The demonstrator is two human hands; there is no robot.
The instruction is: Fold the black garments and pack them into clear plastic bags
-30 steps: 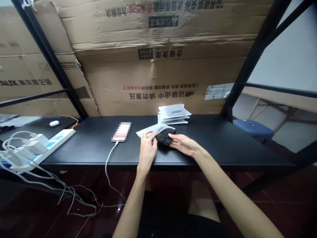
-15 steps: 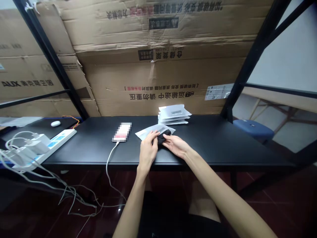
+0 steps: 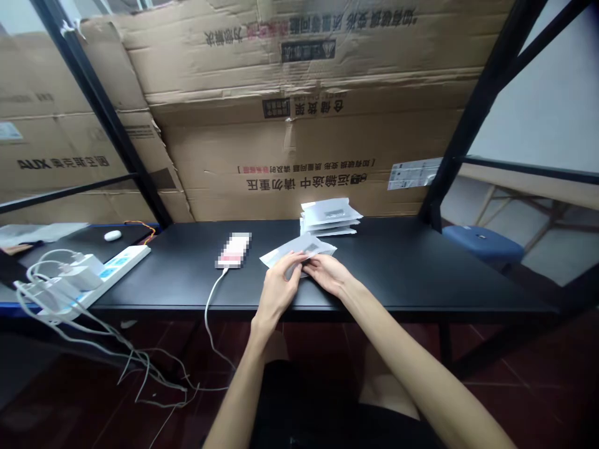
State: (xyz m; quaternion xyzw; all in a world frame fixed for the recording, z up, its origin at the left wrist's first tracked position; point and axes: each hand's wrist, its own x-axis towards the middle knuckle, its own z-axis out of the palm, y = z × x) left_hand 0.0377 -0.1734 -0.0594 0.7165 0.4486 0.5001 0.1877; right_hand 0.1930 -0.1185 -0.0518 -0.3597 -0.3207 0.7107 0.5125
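A frosted white plastic bag (image 3: 290, 247) lies tilted on the black table, its near edge between my hands. My left hand (image 3: 279, 280) is closed on that edge from the left, thumb below and fingers over the film. From the right, my right hand (image 3: 327, 273) has its curled fingertips at the same edge, close to the left thumb. What the right fingers hold is hidden. A small grey patch shows through the bag near the fingertips. Just behind stands a stack of similar flat white bags (image 3: 330, 215).
Left of the bag lies a phone (image 3: 234, 251) with a white cable (image 3: 209, 305) running over the table's front edge. Farther left is a power strip (image 3: 115, 268) full of chargers. Cardboard (image 3: 299, 143) rises behind the table (image 3: 421, 268); a blue stool (image 3: 484, 243) stands to the right.
The black, soft-looking item between my hands is no longer visible. My hands have drawn in at the bag's near edge, and the view has shifted slightly.
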